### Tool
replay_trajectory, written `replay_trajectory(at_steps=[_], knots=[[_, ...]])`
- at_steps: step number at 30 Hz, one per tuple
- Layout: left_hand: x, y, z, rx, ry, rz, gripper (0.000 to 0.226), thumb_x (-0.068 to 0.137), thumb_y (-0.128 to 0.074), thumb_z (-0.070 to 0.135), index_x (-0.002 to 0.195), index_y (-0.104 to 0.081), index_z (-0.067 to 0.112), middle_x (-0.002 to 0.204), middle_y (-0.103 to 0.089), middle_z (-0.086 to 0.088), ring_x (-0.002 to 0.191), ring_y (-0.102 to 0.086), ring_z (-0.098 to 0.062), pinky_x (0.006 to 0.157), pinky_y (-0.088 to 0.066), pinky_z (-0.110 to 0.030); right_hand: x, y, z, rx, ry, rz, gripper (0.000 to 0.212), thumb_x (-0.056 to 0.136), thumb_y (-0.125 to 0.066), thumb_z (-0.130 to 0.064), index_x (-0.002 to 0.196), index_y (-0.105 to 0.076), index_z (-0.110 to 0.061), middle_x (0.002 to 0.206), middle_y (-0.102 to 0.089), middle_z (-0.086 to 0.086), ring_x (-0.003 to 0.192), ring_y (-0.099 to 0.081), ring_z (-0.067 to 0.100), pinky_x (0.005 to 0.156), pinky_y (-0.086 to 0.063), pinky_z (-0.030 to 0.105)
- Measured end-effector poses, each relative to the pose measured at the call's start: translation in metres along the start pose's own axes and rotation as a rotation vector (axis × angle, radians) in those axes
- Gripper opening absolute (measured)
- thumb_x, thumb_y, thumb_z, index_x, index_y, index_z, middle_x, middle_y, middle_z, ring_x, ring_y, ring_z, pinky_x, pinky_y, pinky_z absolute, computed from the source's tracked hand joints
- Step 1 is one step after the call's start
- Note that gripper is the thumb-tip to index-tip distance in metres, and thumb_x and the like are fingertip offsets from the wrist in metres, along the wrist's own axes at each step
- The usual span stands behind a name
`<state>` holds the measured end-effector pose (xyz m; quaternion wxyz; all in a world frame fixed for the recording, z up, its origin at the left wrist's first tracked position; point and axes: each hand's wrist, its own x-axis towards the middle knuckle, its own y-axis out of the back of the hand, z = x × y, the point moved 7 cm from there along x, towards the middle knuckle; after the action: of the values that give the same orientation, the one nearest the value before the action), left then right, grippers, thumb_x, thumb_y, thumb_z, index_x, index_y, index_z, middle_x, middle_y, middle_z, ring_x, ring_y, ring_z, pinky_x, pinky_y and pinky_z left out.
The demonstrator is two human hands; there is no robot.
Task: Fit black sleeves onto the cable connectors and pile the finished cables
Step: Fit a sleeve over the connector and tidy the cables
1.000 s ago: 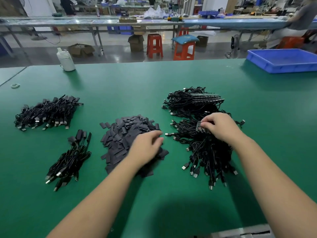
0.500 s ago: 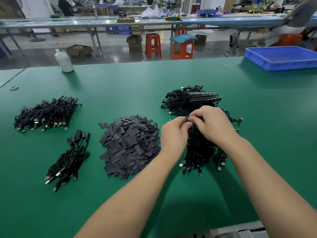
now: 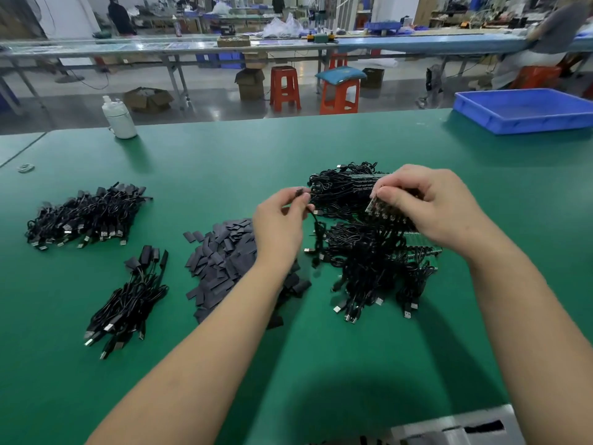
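One cable (image 3: 316,232) pinched at its connector in my left hand (image 3: 282,220), my right hand (image 3: 426,210) gripping the bundle's connector strip (image 3: 380,211) above the tabletop (image 3: 321,364), I should peel it free slowly, then reach the sleeves (image 3: 224,261) just left.

Beyond your fingers, a grey glossy floor (image 3: 80,107) carries orange stools (image 3: 285,88), cardboard boxes (image 3: 147,99) and a long workbench (image 3: 192,48) under bright overhead light
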<state>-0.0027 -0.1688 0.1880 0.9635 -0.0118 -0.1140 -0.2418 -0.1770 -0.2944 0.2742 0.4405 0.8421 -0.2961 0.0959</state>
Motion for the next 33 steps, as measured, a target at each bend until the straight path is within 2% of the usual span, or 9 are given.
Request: replay_trajectory(at_steps=[4, 11, 16, 18, 19, 22, 24, 28, 33], knots=[[0.005, 0.016, -0.004, -0.042, 0.017, -0.043, 0.018, 0.094, -0.064, 0.01, 0.087, -0.072, 0.024, 0.077, -0.074, 0.008, 0.078, -0.074, -0.017, 0.073, -0.061, -0.029, 0.005, 0.004, 0.024, -0.013, -0.064, -0.055, 0.022, 0.094, -0.066, -0.029, 0.083, -0.068, -0.048, 0.092, -0.07, -0.025, 0.088, -0.061, -0.006, 0.079, -0.042, 0.009], [-0.015, 0.024, -0.028, -0.04, 0.092, -0.244, 0.012, 0.092, -0.068, 0.013, 0.09, -0.076, 0.02, 0.085, -0.073, -0.013, 0.075, -0.072, -0.02, 0.067, -0.059, -0.026, 0.017, -0.066, 0.11, -0.349, -0.246, -0.331, 0.014, 0.099, -0.059, -0.028, 0.096, -0.073, -0.027, 0.095, -0.069, -0.009, 0.098, -0.063, 0.018, 0.086, -0.047, 0.032], [-0.024, 0.021, -0.037, 0.105, 0.092, -0.338, 0.005, 0.088, -0.073, 0.018, 0.088, -0.077, 0.023, 0.082, -0.071, -0.012, 0.067, -0.059, -0.012, 0.061, -0.053, -0.023, 0.028, -0.094, 0.13, -0.662, -0.242, -0.273, 0.031, 0.1, -0.055, -0.036, 0.128, -0.066, -0.028, 0.131, -0.062, 0.001, 0.132, -0.045, 0.026, 0.112, -0.034, 0.044], [-0.023, 0.023, -0.037, 0.141, 0.073, -0.334, 0.004, 0.084, -0.077, 0.019, 0.085, -0.073, 0.02, 0.068, -0.066, 0.0, 0.061, -0.053, -0.009, 0.056, -0.044, -0.017, 0.031, -0.098, 0.116, -0.54, -0.219, -0.129, 0.032, 0.102, -0.052, -0.034, 0.129, -0.065, -0.022, 0.132, -0.063, 0.0, 0.132, -0.049, 0.024, 0.114, -0.034, 0.043], [-0.022, 0.024, -0.038, 0.126, 0.08, -0.32, 0.008, 0.083, -0.078, 0.017, 0.084, -0.07, 0.019, 0.064, -0.062, 0.005, 0.058, -0.051, -0.009, 0.053, -0.042, -0.015, 0.028, -0.103, 0.106, -0.329, -0.268, -0.094, 0.033, 0.104, -0.047, -0.035, 0.123, -0.068, -0.019, 0.125, -0.068, 0.002, 0.124, -0.058, 0.024, 0.109, -0.042, 0.041], [-0.019, 0.028, -0.044, 0.089, 0.129, -0.262, 0.017, 0.082, -0.078, 0.013, 0.084, -0.062, 0.011, 0.058, -0.057, 0.0, 0.05, -0.052, -0.014, 0.045, -0.04, -0.019, 0.008, -0.151, 0.072, 0.544, -0.526, -0.266, 0.046, 0.107, -0.032, -0.046, 0.112, -0.067, -0.017, 0.102, -0.077, 0.002, 0.099, -0.072, 0.02, 0.095, -0.056, 0.037], [-0.018, 0.031, -0.049, 0.081, 0.151, -0.216, 0.017, 0.085, -0.076, 0.015, 0.084, -0.061, 0.007, 0.056, -0.06, -0.002, 0.047, -0.056, -0.014, 0.044, -0.04, -0.022, -0.006, -0.174, 0.048, 0.801, -0.528, -0.368, 0.042, 0.106, -0.035, -0.045, 0.115, -0.065, -0.017, 0.097, -0.078, 0.001, 0.093, -0.074, 0.019, 0.09, -0.058, 0.032], [-0.015, 0.044, -0.063, 0.219, 0.173, -0.152, 0.021, 0.085, -0.076, 0.028, 0.074, -0.067, 0.011, 0.056, -0.06, 0.008, 0.048, -0.048, -0.005, 0.047, -0.037, -0.017, -0.021, -0.192, 0.044, 0.634, -0.442, -0.314, 0.025, 0.1, -0.058, -0.015, 0.122, -0.063, -0.006, 0.089, -0.073, 0.002, 0.063, -0.058, 0.01, 0.071, -0.052, 0.029], [-0.021, 0.055, -0.103, 0.271, 0.31, -0.255, 0.032, 0.088, -0.07, 0.037, 0.074, -0.068, 0.008, 0.05, -0.045, 0.012, 0.046, -0.034, -0.007, 0.046, -0.027, -0.023, -0.031, -0.205, 0.059, 0.402, -0.487, -0.291, 0.016, 0.097, -0.062, -0.02, 0.101, -0.076, -0.012, 0.076, -0.072, -0.006, 0.066, -0.057, 0.005, 0.064, -0.043, 0.019]])
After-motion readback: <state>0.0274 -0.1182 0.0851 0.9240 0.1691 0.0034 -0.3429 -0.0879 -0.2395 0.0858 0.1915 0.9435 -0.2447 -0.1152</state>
